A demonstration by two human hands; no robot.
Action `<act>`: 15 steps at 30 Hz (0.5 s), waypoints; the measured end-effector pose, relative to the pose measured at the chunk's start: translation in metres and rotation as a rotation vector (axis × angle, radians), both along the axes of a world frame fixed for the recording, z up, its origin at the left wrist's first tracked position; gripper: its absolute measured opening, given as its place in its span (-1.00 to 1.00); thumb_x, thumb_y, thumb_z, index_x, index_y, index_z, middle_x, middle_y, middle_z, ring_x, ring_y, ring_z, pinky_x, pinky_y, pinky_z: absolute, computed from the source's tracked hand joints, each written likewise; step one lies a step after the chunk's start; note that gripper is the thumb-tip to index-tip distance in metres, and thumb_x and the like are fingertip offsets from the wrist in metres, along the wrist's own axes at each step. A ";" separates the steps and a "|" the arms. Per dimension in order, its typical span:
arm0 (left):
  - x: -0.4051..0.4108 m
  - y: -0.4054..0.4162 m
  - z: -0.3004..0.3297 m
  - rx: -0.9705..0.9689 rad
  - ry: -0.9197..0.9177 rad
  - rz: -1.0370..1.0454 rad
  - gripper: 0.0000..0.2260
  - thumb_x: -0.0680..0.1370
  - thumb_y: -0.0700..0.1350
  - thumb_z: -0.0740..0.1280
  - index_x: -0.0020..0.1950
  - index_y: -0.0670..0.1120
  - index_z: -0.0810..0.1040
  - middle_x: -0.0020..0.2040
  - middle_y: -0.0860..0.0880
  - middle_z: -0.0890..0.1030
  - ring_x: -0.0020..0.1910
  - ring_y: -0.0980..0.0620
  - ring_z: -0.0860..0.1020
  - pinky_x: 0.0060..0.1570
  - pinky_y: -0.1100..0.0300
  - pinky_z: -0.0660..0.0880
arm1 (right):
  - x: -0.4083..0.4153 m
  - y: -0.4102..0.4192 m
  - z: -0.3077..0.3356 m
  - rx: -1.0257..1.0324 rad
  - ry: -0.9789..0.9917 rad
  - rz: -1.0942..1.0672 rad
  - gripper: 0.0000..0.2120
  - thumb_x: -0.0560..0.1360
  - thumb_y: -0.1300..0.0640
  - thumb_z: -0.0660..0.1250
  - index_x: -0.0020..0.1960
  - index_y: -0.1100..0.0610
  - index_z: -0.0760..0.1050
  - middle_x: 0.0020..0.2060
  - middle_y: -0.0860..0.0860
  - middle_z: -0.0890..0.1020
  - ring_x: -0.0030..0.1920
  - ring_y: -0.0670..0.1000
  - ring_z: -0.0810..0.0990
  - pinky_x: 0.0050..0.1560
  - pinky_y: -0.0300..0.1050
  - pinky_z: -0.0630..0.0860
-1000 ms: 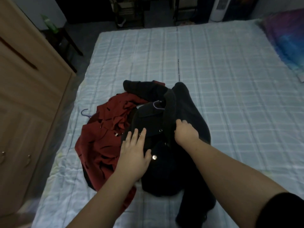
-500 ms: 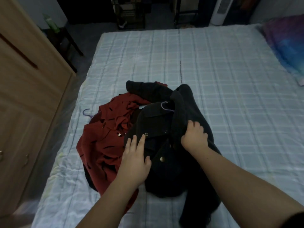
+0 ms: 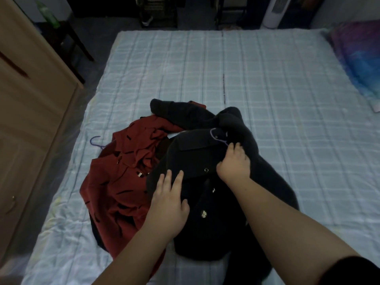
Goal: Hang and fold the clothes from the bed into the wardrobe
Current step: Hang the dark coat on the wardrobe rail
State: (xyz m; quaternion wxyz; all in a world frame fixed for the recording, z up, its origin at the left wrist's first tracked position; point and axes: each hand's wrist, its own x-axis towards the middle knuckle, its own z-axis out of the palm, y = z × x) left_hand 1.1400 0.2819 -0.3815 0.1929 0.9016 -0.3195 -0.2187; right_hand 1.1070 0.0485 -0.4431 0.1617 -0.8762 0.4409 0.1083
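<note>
The black coat [image 3: 207,194] lies in a heap on the near part of the bed [image 3: 267,95], which has a pale checked sheet. The coat is thick and dark, with small metal buttons down its front, a flat collar, and 1 sleeve thrown back toward the far side. A purple hanger [image 3: 218,136] shows at its collar. Just beside it on the left, partly under it, lies the red coat [image 3: 121,186], crumpled, with dark marks and small gold fittings. A second purple hook [image 3: 95,141] sticks out from the left of the red coat. The wardrobe [image 3: 30,120] stands along the left side of the bed.

The left hand [image 3: 168,204] rests flat on the front of the black coat, fingers straight and a little spread, holding nothing. The right hand [image 3: 234,163] has its fingers curled into the black fabric beside the collar, close to the hanger, and grips it.

Compared with half a second ago, the right hand is higher on the coat, nearer the hanger, and more of the purple wire is uncovered. The left hand lies almost in the same place.
</note>
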 end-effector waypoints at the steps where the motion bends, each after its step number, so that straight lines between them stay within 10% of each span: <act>1: 0.002 -0.001 -0.003 0.002 0.007 0.004 -0.30 0.59 -0.06 0.25 0.62 0.09 -0.08 0.63 -0.05 -0.08 0.59 -0.04 -0.16 0.54 0.03 0.00 | -0.003 -0.007 -0.001 0.015 0.046 -0.027 -0.22 0.50 0.01 0.23 0.61 0.13 -0.05 0.60 0.14 0.04 0.58 0.14 0.05 0.51 0.14 0.12; 7: 0.003 -0.013 -0.018 0.014 0.036 -0.013 -0.30 0.59 -0.06 0.25 0.62 0.08 -0.07 0.63 -0.07 -0.08 0.59 -0.05 -0.16 0.55 0.04 0.00 | -0.016 -0.050 -0.017 0.206 0.148 -0.102 -0.28 0.48 -0.02 0.25 0.57 0.01 0.07 0.34 0.11 0.46 0.35 0.16 0.41 0.31 0.22 0.27; 15: 0.000 -0.027 -0.020 0.039 0.030 -0.068 -0.32 0.58 -0.06 0.26 0.62 0.07 -0.02 0.63 -0.09 -0.06 0.60 -0.06 -0.13 0.55 0.06 -0.01 | -0.029 -0.052 -0.022 0.046 -0.019 -0.172 -0.86 0.58 0.01 0.19 0.08 0.00 0.46 -0.02 0.07 0.61 0.14 0.13 0.51 0.15 0.13 0.26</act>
